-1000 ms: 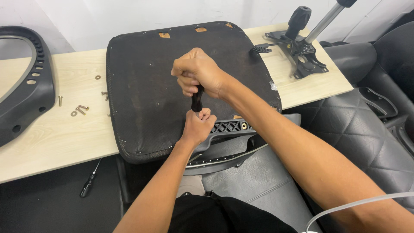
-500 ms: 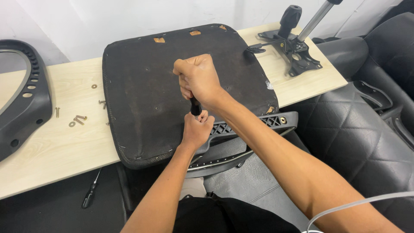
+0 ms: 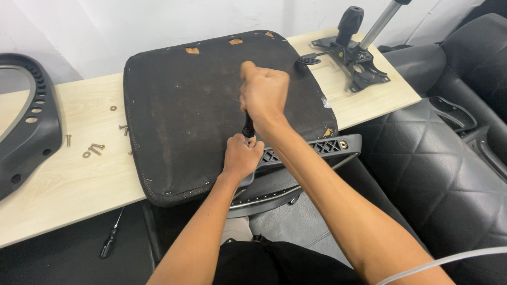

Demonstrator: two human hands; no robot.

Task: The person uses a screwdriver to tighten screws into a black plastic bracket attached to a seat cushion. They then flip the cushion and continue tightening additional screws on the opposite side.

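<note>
**Two hands on a screwdriver at the seat's near edge**

My right grip (image 3: 264, 95) is wrapped tight in a fist over the top of the black-handled screwdriver (image 3: 247, 128), which stands upright, I judge so the weight of the arm bears straight down the shaft. Directly below that fist, my left grip (image 3: 242, 155) is pinched closed around the lower end of the tool, steadying the tip where it meets the work; the tip itself is hidden by the fingers.

Under both grips lies the dark fabric-covered chair seat pan (image 3: 206, 105), turned underside up on the pale wooden bench (image 3: 68, 179), its near edge overhanging toward me. Just right of the left grip, a black slotted plastic bracket (image 3: 317, 148) pokes out from under that edge.

Well left of the grips, loose brass-coloured screws and washers (image 3: 94, 149) sit together on the bench, beside a curved black plastic chair frame (image 3: 26, 126). Far beyond the right grip rests a black metal tilt mechanism with a lever (image 3: 354, 63). A second small screwdriver (image 3: 112, 237) lies on the floor below.
</note>
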